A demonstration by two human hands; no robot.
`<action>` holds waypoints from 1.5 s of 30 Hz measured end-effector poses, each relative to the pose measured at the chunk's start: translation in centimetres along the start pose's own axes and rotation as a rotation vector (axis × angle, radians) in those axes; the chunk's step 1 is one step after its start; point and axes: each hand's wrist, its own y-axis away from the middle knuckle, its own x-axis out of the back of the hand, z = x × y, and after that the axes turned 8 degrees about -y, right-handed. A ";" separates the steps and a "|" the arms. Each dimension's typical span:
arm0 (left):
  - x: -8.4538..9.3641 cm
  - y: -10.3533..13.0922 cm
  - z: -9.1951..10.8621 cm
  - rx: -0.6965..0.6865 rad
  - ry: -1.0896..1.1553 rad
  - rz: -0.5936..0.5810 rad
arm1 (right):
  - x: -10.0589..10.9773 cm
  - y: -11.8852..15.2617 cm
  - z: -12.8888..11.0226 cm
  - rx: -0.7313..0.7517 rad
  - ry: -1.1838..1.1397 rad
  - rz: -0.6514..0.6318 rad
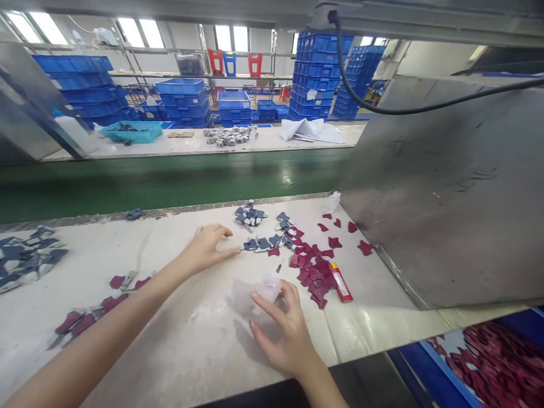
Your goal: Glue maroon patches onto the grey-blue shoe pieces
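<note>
My left hand [208, 246] lies on the white worktable [204, 323], fingers apart, fingertips close to a short row of small grey-blue pieces [266, 243]. My right hand [284, 328] is nearer to me and curls around a small translucent squeeze bottle [270, 286] with a thin nozzle pointing up. A scatter of dark red cut pieces [314, 266] spreads just right of the bottle. A second heap of grey-blue pieces [250, 215] sits farther back. A red lighter-like stick [340, 282] lies beside the red pieces.
A large tilted metal panel [446, 192] walls off the right side. A green conveyor belt [170, 178] runs behind the table. More grey pieces [25, 258] and red pieces [91, 311] lie at left. A blue bin of red pieces [488, 357] is bottom right.
</note>
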 end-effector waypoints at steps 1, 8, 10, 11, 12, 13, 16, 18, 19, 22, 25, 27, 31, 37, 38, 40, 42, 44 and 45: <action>-0.7 -0.4 1.1 -0.029 0.039 -0.014 | 0.0 0.0 0.0 0.005 -0.011 0.006; -2.6 -0.2 3.6 0.003 0.216 0.017 | 0.0 0.0 -0.1 0.039 -0.044 0.062; -2.2 1.7 4.2 0.057 0.309 0.031 | 0.1 0.0 -0.2 0.038 -0.042 0.073; -2.1 3.0 4.6 0.092 0.381 0.035 | 0.2 0.0 -0.2 0.040 -0.040 0.074; -2.0 4.4 5.1 0.130 0.463 0.043 | 0.3 0.0 -0.2 0.042 -0.039 0.074; -2.0 5.9 5.6 0.169 0.546 0.052 | 0.4 0.0 -0.2 0.047 -0.037 0.075; -2.7 10.3 7.0 0.284 0.713 0.062 | 0.5 0.2 -0.2 0.066 -0.024 0.080; -3.3 12.8 7.9 0.356 0.796 0.064 | 0.6 0.3 -0.2 0.076 -0.014 0.079; -3.7 13.9 8.3 0.387 0.838 0.068 | 0.6 0.4 -0.1 0.080 -0.012 0.076; -4.2 16.3 9.4 0.458 0.949 0.099 | 0.5 0.5 0.0 0.094 -0.011 0.066; -4.3 17.7 10.2 0.502 0.970 0.096 | 0.4 0.5 0.1 0.138 -0.012 0.105; -4.4 18.2 10.5 0.485 0.927 0.069 | 0.6 0.6 0.1 0.186 -0.011 0.146; -5.2 18.3 10.8 0.428 0.699 0.090 | 1.2 1.9 0.2 0.294 -0.019 0.241; -6.3 17.5 11.5 0.306 0.312 0.138 | 1.7 4.6 0.5 0.115 0.045 0.484; -6.3 17.3 11.6 0.295 0.286 0.131 | 1.8 4.7 0.3 0.064 0.055 0.459; -6.3 17.2 11.7 0.285 0.261 0.130 | 1.9 4.5 -0.2 -0.014 0.038 0.378; -6.3 17.2 11.7 0.277 0.252 0.132 | 2.0 4.0 -0.7 -0.039 0.015 0.314; -6.3 17.2 11.6 0.266 0.247 0.132 | 2.0 3.6 -1.1 -0.027 0.012 0.280; -6.3 17.2 11.6 0.261 0.246 0.131 | 2.0 3.4 -1.2 -0.022 0.013 0.270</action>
